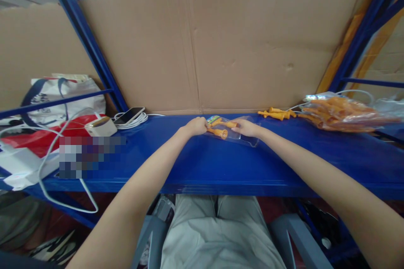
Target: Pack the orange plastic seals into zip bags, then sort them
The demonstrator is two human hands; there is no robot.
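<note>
A clear plastic bag [241, 139] with a colourful label lies just above the blue shelf top, stretched between my two hands. Inside it are a few small orange tapered pieces [221, 133], which look like moulded toys. My left hand [197, 126] is closed on the bag's label end. My right hand [246, 127] is at the other end, its fingers pinched at the tip of an orange piece [232, 124]. Whether those fingers are inside the bag or outside it, I cannot tell. Loose orange pieces [277, 113] of the same kind lie to the right of my right hand.
At the right, a large clear bag [344, 113] is full of orange pieces. A phone [129, 115] rests on a coiled white cable at the left, near a white charger [101, 127], red bag [34, 138] and tote [69, 98]. Cardboard [252, 42] stands behind.
</note>
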